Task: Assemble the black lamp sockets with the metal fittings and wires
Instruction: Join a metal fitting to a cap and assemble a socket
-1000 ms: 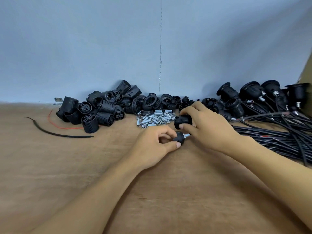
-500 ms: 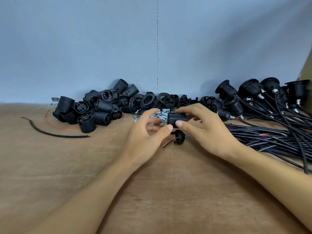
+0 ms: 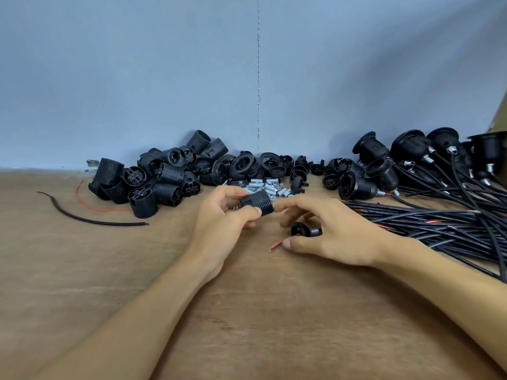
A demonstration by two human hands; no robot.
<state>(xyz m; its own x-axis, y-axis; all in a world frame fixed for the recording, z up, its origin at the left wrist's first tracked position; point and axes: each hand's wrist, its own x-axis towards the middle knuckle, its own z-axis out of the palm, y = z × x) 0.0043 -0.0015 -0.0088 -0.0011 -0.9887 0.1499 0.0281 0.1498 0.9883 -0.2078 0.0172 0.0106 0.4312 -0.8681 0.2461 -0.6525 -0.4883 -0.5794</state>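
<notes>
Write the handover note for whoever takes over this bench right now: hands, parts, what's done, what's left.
Hands: the left hand grips a threaded socket body above the table. The right hand is open, fingers spread over a black cap lying on the table, and a red wire end shows by its thumb. Whether it touches the cap is unclear.
Parts: loose socket bodies back left, metal fittings back centre, wire bundle right.
Done: wired sockets piled back right.
Left: join this body to the cap, then likely work through the piles.
</notes>
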